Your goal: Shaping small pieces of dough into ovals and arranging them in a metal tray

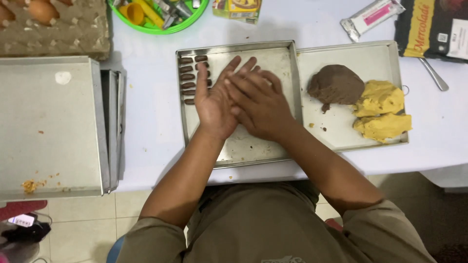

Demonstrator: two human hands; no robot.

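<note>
My left hand (214, 100) lies palm up over a metal baking tray (273, 53), and my right hand (258, 104) is pressed flat across it, palm to palm. Whatever sits between the palms is hidden. Several small brown dough logs (187, 78) line the tray's far left corner, just beside my left fingers. A second metal tray (351, 136) to the right holds a lump of brown dough (336, 84) and two lumps of yellow dough (381, 109).
A stack of empty trays (48, 126) sits at the left. An egg carton (63, 27), a green bowl of tools (156, 19), a wrapped bar (373, 14), a dark package (434, 27) and a spoon handle (434, 74) lie along the far side.
</note>
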